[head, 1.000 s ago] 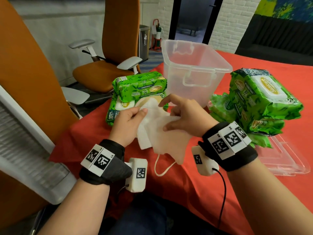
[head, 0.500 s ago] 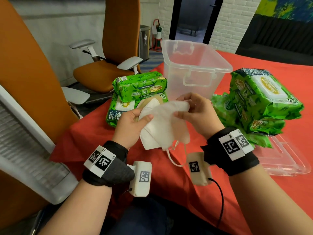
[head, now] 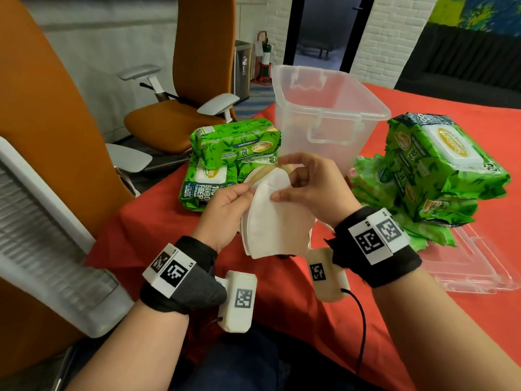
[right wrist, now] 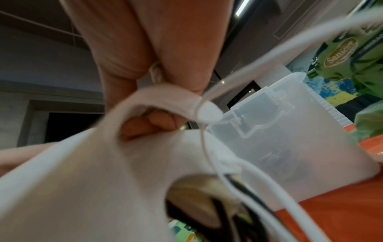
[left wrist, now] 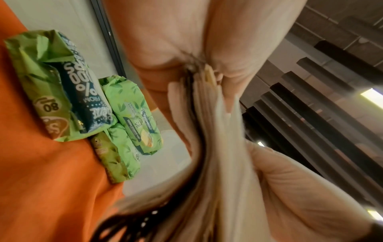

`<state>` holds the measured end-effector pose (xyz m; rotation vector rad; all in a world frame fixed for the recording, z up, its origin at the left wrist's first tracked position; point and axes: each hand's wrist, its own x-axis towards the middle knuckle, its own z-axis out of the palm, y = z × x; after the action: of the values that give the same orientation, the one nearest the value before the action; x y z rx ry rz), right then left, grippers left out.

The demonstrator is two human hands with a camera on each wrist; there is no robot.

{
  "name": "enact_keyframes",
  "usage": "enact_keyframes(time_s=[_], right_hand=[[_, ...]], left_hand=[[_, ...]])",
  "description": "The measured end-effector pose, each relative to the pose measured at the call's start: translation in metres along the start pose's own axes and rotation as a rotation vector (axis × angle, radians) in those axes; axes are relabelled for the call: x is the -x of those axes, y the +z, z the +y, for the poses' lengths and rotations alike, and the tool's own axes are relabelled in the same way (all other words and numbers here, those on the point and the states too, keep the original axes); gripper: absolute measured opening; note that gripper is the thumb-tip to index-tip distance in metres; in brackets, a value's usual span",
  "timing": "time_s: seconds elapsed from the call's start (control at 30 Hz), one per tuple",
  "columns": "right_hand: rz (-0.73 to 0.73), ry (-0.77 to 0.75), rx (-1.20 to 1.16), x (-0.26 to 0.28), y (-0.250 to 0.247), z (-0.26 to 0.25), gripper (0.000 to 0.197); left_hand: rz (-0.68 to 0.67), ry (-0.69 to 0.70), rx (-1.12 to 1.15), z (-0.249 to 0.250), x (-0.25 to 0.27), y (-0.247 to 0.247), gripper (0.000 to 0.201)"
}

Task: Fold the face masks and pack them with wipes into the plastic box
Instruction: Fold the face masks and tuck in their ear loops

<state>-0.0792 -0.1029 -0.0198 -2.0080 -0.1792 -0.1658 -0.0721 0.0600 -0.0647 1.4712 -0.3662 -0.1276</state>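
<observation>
A stack of folded white and beige face masks (head: 275,221) is held upright above the red tablecloth (head: 158,230), between both hands. My left hand (head: 225,210) grips the stack's left edge (left wrist: 215,147). My right hand (head: 307,187) pinches the front mask (right wrist: 103,180) with thumb and fingers; its ear loops (right wrist: 232,172) dangle. Behind stands the clear plastic box (head: 327,108), empty as far as I can see. Green wipe packs (head: 234,159) lie stacked at its left, and a bigger pile of wipe packs (head: 434,176) at the right.
A clear lid (head: 476,263) lies flat under the right pile near the table's right side. Orange office chairs (head: 180,88) stand off the table's left edge. A white ribbed panel (head: 42,235) sits close by my left forearm.
The hands rose and closed the opened mask against the stack, which now stands upright and folded. The dangling ear loop has gone behind the masks.
</observation>
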Motion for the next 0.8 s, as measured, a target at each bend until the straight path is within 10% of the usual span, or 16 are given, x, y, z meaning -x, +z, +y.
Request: enact_keyframes(time_s=[0.4,0.8], right_hand=[[0.138,-0.012,-0.188,0.004,-0.002,0.008,0.028],[0.269,-0.021,-0.215,0.009,0.000,0.014,0.033]], left_hand=[[0.007,0.035,0.139,0.006,0.006,0.005,0.013],[-0.067,0.073,0.128,0.008,0.008,0.018,0.045]])
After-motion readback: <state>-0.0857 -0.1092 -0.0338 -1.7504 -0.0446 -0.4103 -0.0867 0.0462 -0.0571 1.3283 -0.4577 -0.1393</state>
